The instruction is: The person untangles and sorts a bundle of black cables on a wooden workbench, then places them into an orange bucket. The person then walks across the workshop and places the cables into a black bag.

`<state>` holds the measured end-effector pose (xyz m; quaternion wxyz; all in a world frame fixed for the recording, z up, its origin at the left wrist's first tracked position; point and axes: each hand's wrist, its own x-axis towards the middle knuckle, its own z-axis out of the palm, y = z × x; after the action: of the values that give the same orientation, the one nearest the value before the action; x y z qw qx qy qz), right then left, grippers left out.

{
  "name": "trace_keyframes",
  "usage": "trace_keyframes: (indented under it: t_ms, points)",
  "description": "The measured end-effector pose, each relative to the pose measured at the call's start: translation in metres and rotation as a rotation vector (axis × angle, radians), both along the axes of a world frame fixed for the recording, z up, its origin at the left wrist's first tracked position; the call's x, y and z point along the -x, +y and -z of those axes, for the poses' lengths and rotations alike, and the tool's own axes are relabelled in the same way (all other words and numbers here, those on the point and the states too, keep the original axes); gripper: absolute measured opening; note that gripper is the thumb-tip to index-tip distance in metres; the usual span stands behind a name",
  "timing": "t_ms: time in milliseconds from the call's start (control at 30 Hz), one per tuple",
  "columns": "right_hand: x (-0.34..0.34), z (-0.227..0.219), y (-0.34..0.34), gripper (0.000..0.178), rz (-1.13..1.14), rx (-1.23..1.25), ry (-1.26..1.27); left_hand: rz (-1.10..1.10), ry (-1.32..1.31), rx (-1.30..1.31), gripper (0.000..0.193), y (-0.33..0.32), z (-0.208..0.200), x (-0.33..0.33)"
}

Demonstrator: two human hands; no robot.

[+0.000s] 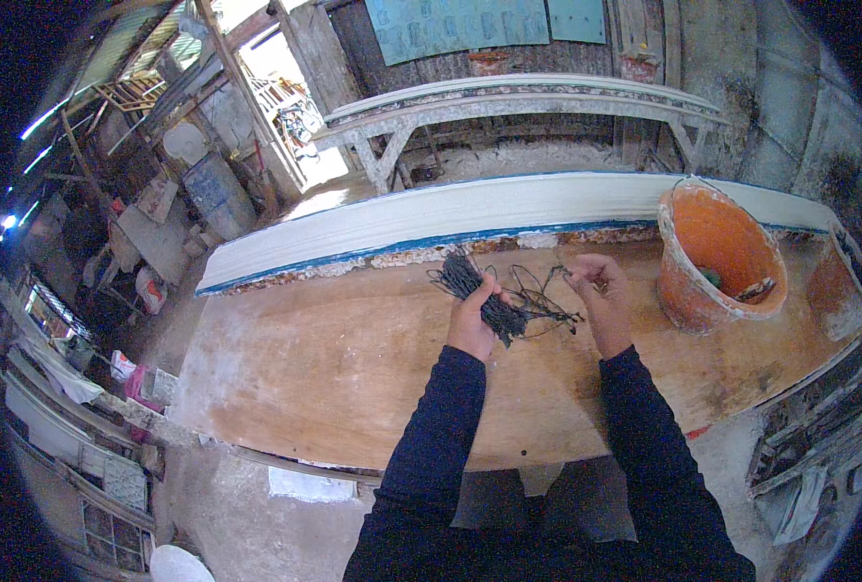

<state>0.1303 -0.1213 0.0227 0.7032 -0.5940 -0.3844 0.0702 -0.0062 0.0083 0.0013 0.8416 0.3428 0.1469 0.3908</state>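
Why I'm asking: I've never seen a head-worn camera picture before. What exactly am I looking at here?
No machine here: these are a person's two bare hands, seen from the left of two fisheye cameras worn on the head, looking down. That lens bends straight edges. The left hand grips a bundle of dark cord; the right hand is beside it, and whether it pinches a strand is hard to tell. Below lies a wooden board, with an orange bucket on it and a long white piece along its far side.
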Motion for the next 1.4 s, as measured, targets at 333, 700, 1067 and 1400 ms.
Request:
trace_keyframes:
  t_ms: [333,700,1067,1400]
  points:
    - [0.009,-0.014,-0.005,0.019,-0.245,-0.229,0.149,0.125,0.006,0.095,0.019,-0.007,0.004,-0.003]
    - [0.023,-0.005,-0.002,0.018,-0.615,-0.041,0.138,0.202,-0.025,0.105,0.041,-0.010,-0.002,-0.002]
    - [0.029,-0.004,-0.001,0.016,-0.598,0.111,-0.021,0.105,0.014,0.021,0.030,0.000,0.016,-0.002]
    - [0.017,0.006,0.003,0.013,-0.284,0.182,-0.163,-0.073,-0.067,0.019,0.013,0.003,-0.021,0.009]
